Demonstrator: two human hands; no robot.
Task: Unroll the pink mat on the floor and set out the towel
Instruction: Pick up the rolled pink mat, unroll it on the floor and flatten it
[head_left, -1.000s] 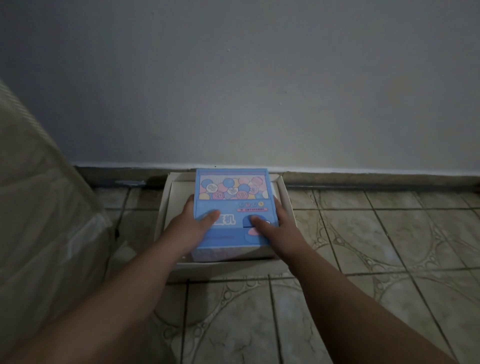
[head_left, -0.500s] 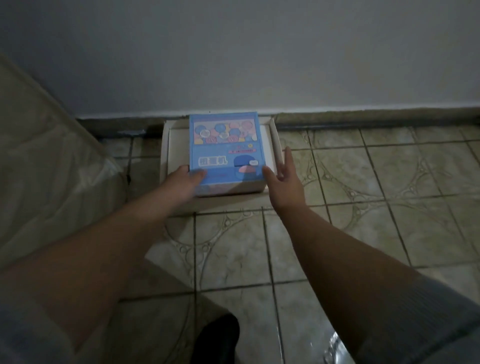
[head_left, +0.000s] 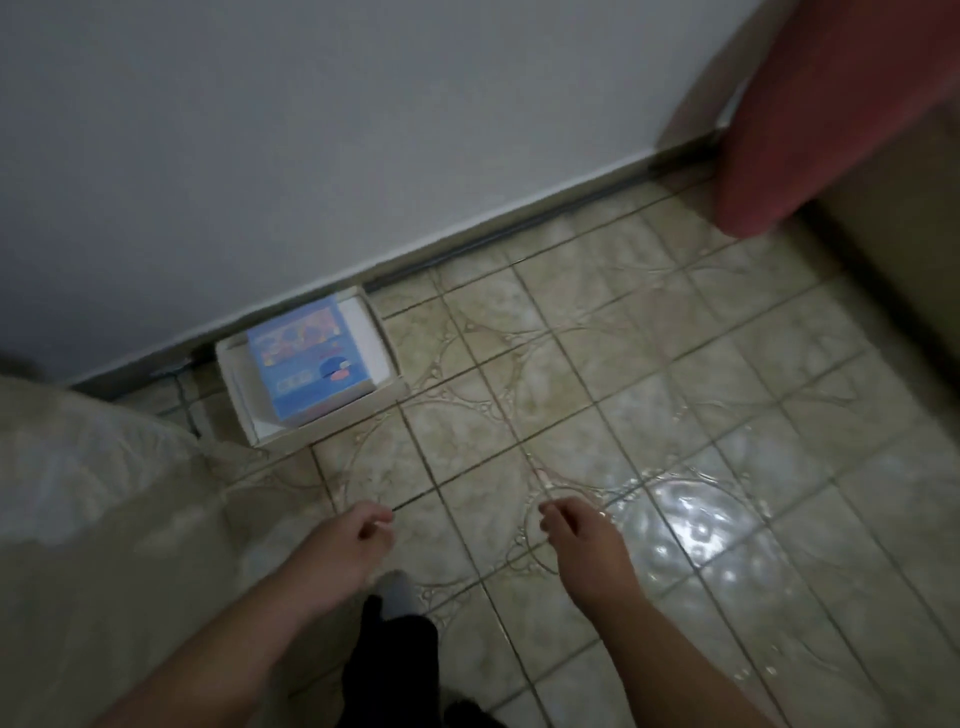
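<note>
While both hands hang over the tiled floor (head_left: 649, 374) with nothing in them, the task reads as barely begun — no unrolling is under way. The left hand (head_left: 345, 545) and the right hand (head_left: 582, 540) sit low in the head view, fingers loosely curled and relaxed, gripping nothing and touching nothing.

Up at the top right corner a pink rolled shape (head_left: 826, 114) leans near the wall (head_left: 363, 130), its lower end just above the tiles. I judge this to be the pink mat, though it is blurred and cropped by the frame edge, so I cannot be sure. No towel shows anywhere that I can make out.

Against the wall's base to the left stands a blue box (head_left: 306, 364) inside a shallow white tray (head_left: 374, 343), well apart from both hands. A pale covered mattress (head_left: 93, 519) fills the left side.

The step in hand looks like the approach to the mat. Next, I would expect a turn and reach to the right, a firm two-handed hold on the roll, and enough bare tile to lay it flat — the glossy patch (head_left: 691, 530) may be slick.
</note>
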